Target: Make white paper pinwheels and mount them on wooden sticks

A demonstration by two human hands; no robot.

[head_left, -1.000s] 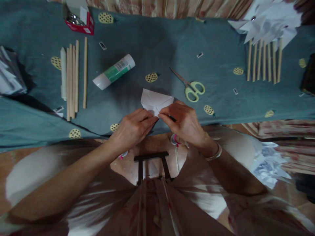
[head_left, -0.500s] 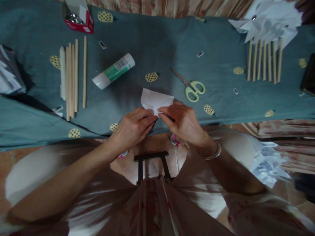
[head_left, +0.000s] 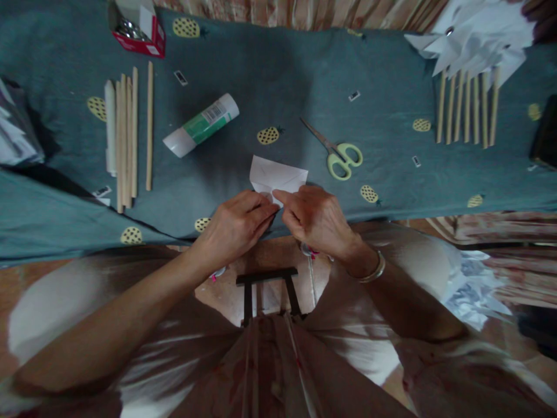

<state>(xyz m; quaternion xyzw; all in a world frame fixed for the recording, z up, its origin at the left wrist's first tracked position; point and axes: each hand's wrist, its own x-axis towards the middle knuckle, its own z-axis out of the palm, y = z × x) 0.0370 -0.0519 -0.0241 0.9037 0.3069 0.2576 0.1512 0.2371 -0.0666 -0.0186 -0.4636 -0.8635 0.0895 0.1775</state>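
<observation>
A white piece of paper with crease lines lies at the table's front edge, between my hands. My left hand pinches its lower left side between thumb and fingers. With the index finger stretched out onto the middle of the paper and the other fingers curled, my right hand grips its lower right side; the underside of this grip is hidden. Green-handled scissors rest just beyond my right hand, blades pointing away to the left. Up and left of the paper lies a green and white glue stick.
Several wooden sticks lie at the left, near a red box of small metal pieces. Paper pinwheels on sticks lie at the back right. A stack of paper sits at the far left; more folded paper is at my right, below table level.
My right hand has shifted slightly left, and its index finger now reaches out over the paper's middle instead of pinching beside the thumb. My left hand and the paper stay nearly still.
</observation>
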